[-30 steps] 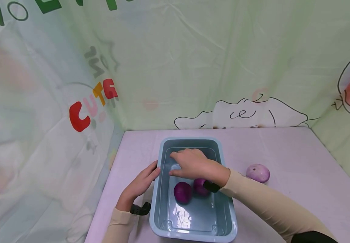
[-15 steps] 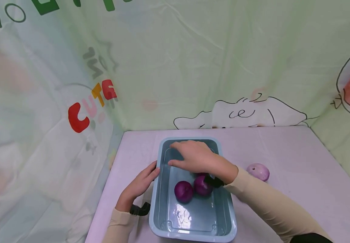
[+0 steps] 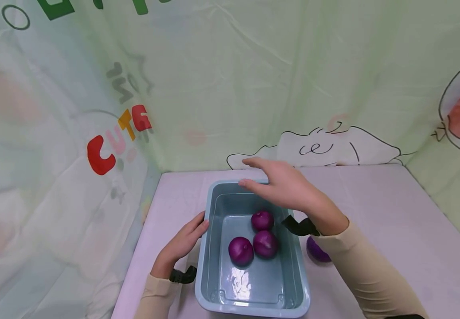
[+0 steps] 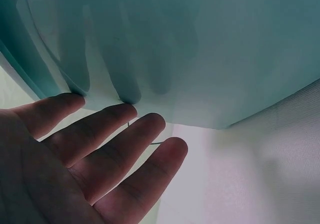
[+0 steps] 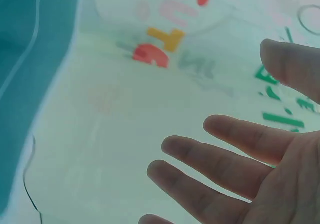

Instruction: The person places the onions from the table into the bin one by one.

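Observation:
A light blue plastic bin (image 3: 218,288) stands on the table in the head view. Inside it lie three purple onions: a left one (image 3: 240,251), one beside it (image 3: 265,244) and a farther one (image 3: 262,220). My left hand (image 3: 184,243) rests against the bin's left side; in the left wrist view its straight fingertips (image 4: 127,110) touch the outer wall. Above the bin's far right corner hovers my right hand (image 3: 287,184), fingers spread and nothing held, as the right wrist view confirms. On the table right of the bin, another purple onion (image 3: 317,250) is partly covered by the right forearm.
The table (image 3: 377,208) has a pale lilac cover. A printed light green curtain (image 3: 333,66) hangs behind it and along both sides. Black straps circle both wrists.
My right hand has risen out of the bin, moving up and right, which uncovers the farther onion. A pale purple onion on the right is now hidden behind the arm. The left hand stays put.

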`<state>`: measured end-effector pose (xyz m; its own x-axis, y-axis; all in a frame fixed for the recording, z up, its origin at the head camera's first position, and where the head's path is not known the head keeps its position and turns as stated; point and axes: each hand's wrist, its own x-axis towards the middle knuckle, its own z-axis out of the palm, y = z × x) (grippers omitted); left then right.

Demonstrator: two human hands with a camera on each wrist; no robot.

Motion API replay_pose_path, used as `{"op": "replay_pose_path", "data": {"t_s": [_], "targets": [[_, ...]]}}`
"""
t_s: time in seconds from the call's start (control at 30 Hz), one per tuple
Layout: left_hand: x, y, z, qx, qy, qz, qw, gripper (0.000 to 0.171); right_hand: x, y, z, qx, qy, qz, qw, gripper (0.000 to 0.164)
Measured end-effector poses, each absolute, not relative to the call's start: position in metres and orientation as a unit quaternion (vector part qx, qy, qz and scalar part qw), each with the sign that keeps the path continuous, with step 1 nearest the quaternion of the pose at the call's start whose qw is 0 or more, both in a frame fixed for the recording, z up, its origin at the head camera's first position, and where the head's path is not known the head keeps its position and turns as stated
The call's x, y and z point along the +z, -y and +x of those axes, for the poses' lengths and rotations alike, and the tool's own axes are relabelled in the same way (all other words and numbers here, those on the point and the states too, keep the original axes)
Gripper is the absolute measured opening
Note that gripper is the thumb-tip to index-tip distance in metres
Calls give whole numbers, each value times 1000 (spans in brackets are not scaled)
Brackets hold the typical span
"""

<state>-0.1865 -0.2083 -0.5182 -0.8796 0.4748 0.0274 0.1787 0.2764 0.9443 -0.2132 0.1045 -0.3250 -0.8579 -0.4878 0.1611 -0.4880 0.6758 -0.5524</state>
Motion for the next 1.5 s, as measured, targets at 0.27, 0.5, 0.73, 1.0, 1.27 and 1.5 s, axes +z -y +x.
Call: {"op": "replay_pose_path", "data": {"t_s": [0.27, 0.5, 0.73, 1.0, 1.27, 1.5], "targets": [[-517, 209, -185, 568, -787, 204, 131, 56, -311, -130, -209, 337, 912, 234, 20, 69], [-519, 210, -184, 570, -785, 204, 129, 56, -303, -154, -205, 356, 912, 202, 23, 72], [-519, 209, -184, 573, -783, 209, 127, 56, -310, -180, -203, 357, 919, 163, 31, 75], [-516, 209, -184, 570, -784, 211, 127, 56, -327, -205, -205, 361, 921, 142, 30, 73], [-516, 209, -185, 569, -784, 211, 126, 56, -343, -222, -203, 351, 928, 121, 26, 77], [-517, 210, -185, 566, -787, 209, 125, 56, -366, -244, -202, 327, 938, 111, 26, 74]]}}
